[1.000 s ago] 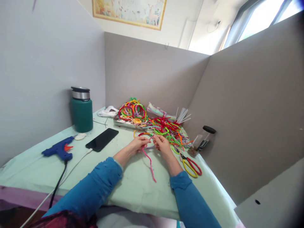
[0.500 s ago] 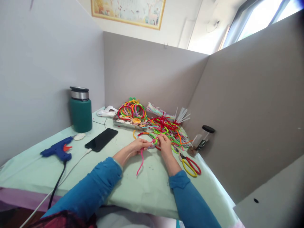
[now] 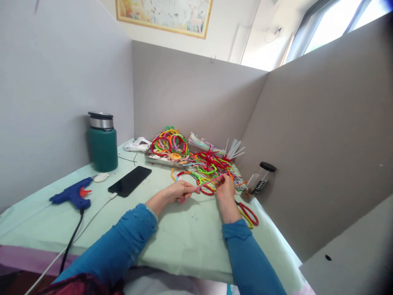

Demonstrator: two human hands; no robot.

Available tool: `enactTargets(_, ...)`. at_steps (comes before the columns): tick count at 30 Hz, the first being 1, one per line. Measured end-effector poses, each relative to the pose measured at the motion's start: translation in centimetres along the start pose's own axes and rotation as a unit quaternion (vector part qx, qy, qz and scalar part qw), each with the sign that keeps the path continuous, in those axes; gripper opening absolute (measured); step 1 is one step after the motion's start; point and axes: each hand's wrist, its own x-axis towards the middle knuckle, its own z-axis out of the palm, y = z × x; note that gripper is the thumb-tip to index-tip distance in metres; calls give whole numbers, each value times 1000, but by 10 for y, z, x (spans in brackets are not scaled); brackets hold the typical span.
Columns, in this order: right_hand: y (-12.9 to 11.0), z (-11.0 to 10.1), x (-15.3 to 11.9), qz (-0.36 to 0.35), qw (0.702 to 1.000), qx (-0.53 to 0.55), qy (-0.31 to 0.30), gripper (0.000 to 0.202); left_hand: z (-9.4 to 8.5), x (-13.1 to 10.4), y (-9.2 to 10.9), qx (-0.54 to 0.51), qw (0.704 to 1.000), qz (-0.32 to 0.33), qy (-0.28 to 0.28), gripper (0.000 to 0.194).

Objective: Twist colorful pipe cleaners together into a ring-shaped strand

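over the near middle of the counter [image 3: 190, 241], the left hand [image 3: 181, 191] has its grip closed, thumb and fingers pinching the pink fuzzy stem [image 3: 210, 181]! and there's the right hand [image 3: 225, 186], fingers curled in, grip nearly closed on the stem's other end, the strand slanting up between them! just beyond, bright loops and a tangle of stems [image 3: 211, 162]; scissors [image 3: 251, 216] lie right, partly behind the right wrist, and far left stands the green flask [image 3: 103, 147]!
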Motion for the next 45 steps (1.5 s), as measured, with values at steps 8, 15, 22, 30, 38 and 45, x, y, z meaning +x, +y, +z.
enactTargets(8,-7,-3,1,39,996,76,-34,13,0,-1,-1,41,999,19,-10,47)
enactTargets(15,-17,-1,-3,67,990,99,-69,19,-2,1,-4,50,999,13,0,50)
enactTargets(22,-21,-7,1,32,992,72,-97,29,-2,-1,-2,65,998,10,-10,48)
enactTargets(30,-19,-6,-3,24,990,73,-116,29,-1,1,-2,110,994,-6,-6,40)
enactTargets(38,-21,-10,1,11,993,66,-94,30,-3,2,-5,113,993,9,16,40)
enactTargets(45,-20,-13,4,14,992,87,-87,29,0,-1,0,116,993,21,-31,37)
